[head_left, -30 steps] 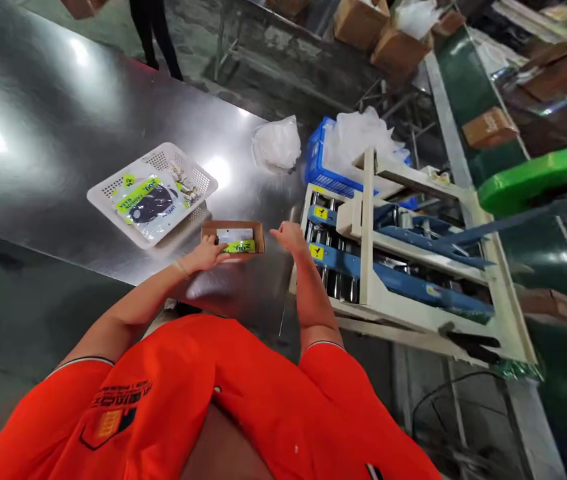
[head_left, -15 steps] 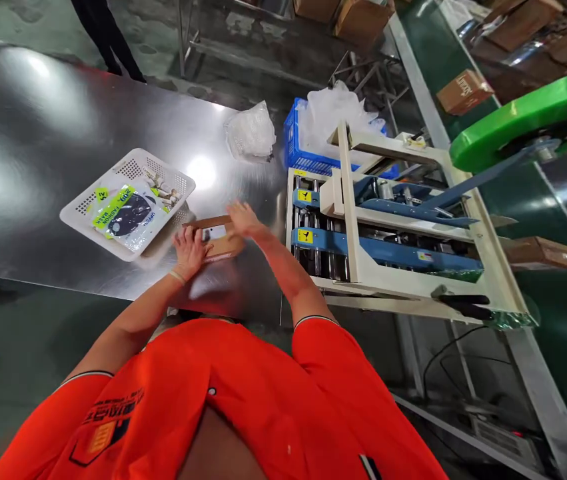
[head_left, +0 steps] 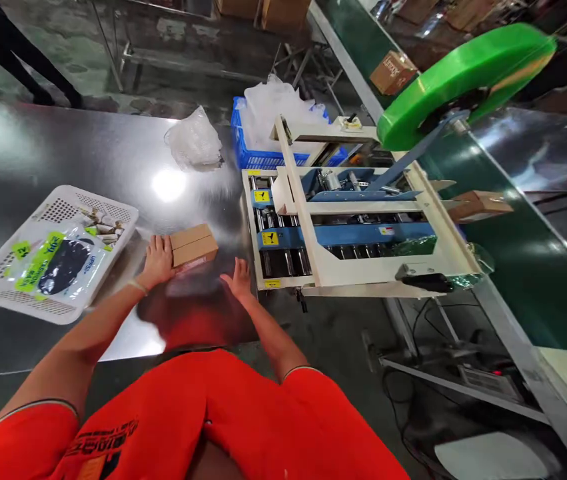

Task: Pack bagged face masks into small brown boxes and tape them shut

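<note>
A small closed cardboard box (head_left: 194, 248) lies on the shiny metal table (head_left: 128, 157). My left hand (head_left: 158, 260) rests against the left end of the box, its fingers spread and pointing away from me. To the right of the box, and apart from it, my right hand (head_left: 238, 277) is held over the table with fingers spread and nothing in it. A white perforated basket (head_left: 60, 319) at the left holds a packaged black mask (head_left: 66, 265) and several small metal-coloured pieces (head_left: 108, 227).
Right of the table stands a roller machine (head_left: 338, 237) with a green tape roll (head_left: 463, 80). Behind are a bubble-wrap bundle (head_left: 196, 140) and a blue crate (head_left: 258, 160) of clear plastic. A green conveyor (head_left: 528, 267) carries boxes. A person's legs (head_left: 18, 53) show at the far left.
The view has swung to the right. My right hand has come off the box and moved nearer me. The box now shows a plain seamed face instead of the one with a white label.
</note>
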`<action>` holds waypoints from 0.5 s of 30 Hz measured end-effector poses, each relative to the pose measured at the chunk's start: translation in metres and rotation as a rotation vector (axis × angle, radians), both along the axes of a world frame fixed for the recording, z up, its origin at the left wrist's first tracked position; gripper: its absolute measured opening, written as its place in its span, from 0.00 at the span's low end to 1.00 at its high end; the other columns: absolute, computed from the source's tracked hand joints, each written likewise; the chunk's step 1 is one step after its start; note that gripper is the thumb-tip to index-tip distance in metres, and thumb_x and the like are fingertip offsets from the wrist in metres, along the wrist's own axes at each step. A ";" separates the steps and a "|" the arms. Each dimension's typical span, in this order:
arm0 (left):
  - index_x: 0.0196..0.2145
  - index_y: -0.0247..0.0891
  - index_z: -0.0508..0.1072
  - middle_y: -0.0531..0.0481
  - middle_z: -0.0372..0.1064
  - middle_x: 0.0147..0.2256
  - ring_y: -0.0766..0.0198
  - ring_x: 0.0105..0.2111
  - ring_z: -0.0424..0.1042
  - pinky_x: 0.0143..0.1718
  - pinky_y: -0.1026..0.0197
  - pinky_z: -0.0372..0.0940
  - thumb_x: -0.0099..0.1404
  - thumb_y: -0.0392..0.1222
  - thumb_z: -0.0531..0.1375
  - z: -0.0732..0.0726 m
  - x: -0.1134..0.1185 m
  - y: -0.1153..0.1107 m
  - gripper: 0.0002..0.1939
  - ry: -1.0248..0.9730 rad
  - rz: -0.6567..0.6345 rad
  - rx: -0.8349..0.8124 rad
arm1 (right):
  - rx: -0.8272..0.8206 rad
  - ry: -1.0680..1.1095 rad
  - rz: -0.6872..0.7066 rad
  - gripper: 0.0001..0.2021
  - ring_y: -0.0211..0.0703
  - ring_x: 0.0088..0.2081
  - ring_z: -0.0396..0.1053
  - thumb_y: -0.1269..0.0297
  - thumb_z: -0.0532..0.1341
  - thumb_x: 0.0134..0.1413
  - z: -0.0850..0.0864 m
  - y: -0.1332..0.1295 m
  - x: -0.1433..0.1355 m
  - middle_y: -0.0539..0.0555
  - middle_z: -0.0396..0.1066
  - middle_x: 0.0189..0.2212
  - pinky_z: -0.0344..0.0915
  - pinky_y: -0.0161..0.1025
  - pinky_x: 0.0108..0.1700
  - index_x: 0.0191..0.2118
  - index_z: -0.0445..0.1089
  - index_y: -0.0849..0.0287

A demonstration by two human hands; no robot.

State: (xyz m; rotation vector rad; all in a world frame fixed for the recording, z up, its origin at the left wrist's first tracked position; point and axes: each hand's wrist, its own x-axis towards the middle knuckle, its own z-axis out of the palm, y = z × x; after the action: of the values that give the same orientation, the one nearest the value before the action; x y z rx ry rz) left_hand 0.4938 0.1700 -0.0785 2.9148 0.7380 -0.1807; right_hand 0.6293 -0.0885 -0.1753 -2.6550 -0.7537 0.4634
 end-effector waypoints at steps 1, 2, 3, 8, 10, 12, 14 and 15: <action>0.77 0.16 0.53 0.10 0.55 0.73 0.19 0.77 0.52 0.74 0.26 0.58 0.63 0.63 0.74 0.002 0.029 0.004 0.63 -0.023 -0.036 -0.029 | -0.021 -0.002 -0.044 0.39 0.69 0.74 0.63 0.56 0.71 0.70 -0.012 -0.015 -0.004 0.78 0.63 0.75 0.61 0.61 0.75 0.77 0.64 0.71; 0.76 0.14 0.54 0.08 0.55 0.73 0.18 0.77 0.51 0.74 0.26 0.57 0.63 0.62 0.74 0.004 0.061 0.007 0.62 -0.047 -0.071 -0.061 | -0.033 -0.006 -0.056 0.35 0.70 0.73 0.63 0.57 0.69 0.71 -0.023 -0.027 -0.008 0.78 0.64 0.74 0.62 0.64 0.74 0.75 0.67 0.69; 0.76 0.13 0.54 0.08 0.54 0.73 0.17 0.78 0.50 0.75 0.25 0.55 0.64 0.61 0.74 0.006 0.093 0.007 0.62 -0.069 -0.102 -0.090 | -0.038 -0.012 -0.047 0.31 0.71 0.73 0.64 0.57 0.68 0.73 -0.032 -0.035 -0.011 0.77 0.65 0.74 0.62 0.66 0.73 0.74 0.69 0.67; 0.75 0.21 0.61 0.14 0.54 0.76 0.23 0.79 0.49 0.76 0.30 0.54 0.60 0.50 0.79 0.002 0.242 -0.040 0.56 -0.146 -0.194 -0.178 | -0.077 -0.022 0.039 0.28 0.74 0.73 0.64 0.55 0.62 0.76 -0.062 -0.048 -0.014 0.75 0.63 0.76 0.64 0.69 0.71 0.74 0.71 0.61; 0.70 0.19 0.68 0.12 0.55 0.75 0.23 0.78 0.50 0.74 0.29 0.55 0.64 0.45 0.75 -0.001 0.291 -0.076 0.44 -0.219 -0.262 -0.250 | -0.085 -0.033 0.050 0.29 0.75 0.72 0.65 0.53 0.60 0.76 -0.066 -0.051 -0.013 0.75 0.62 0.76 0.65 0.71 0.70 0.74 0.70 0.61; 0.68 0.16 0.69 0.07 0.51 0.75 0.23 0.79 0.49 0.74 0.29 0.55 0.66 0.43 0.73 -0.004 0.329 -0.110 0.40 -0.319 -0.350 -0.358 | -0.079 -0.045 0.049 0.29 0.77 0.72 0.65 0.54 0.58 0.76 -0.068 -0.056 -0.011 0.77 0.63 0.75 0.65 0.71 0.69 0.74 0.70 0.62; 0.70 0.13 0.65 0.04 0.44 0.77 0.24 0.80 0.49 0.74 0.32 0.56 0.66 0.50 0.74 -0.006 0.347 -0.137 0.47 -0.359 -0.392 -0.416 | -0.049 -0.056 0.048 0.29 0.77 0.72 0.64 0.54 0.57 0.75 -0.067 -0.059 -0.009 0.79 0.63 0.74 0.65 0.71 0.69 0.72 0.71 0.65; 0.72 0.12 0.62 0.02 0.40 0.77 0.23 0.80 0.47 0.75 0.32 0.55 0.63 0.49 0.77 -0.007 0.346 -0.147 0.53 -0.400 -0.420 -0.476 | -0.028 -0.060 0.051 0.28 0.77 0.72 0.64 0.54 0.57 0.75 -0.066 -0.060 -0.008 0.80 0.63 0.74 0.65 0.72 0.68 0.71 0.71 0.64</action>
State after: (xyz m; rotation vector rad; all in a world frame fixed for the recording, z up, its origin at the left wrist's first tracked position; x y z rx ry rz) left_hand 0.8395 0.0234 -0.0854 2.4843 0.0076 0.1655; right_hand 0.6213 -0.1485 -0.2413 -2.6916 -0.8406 0.4124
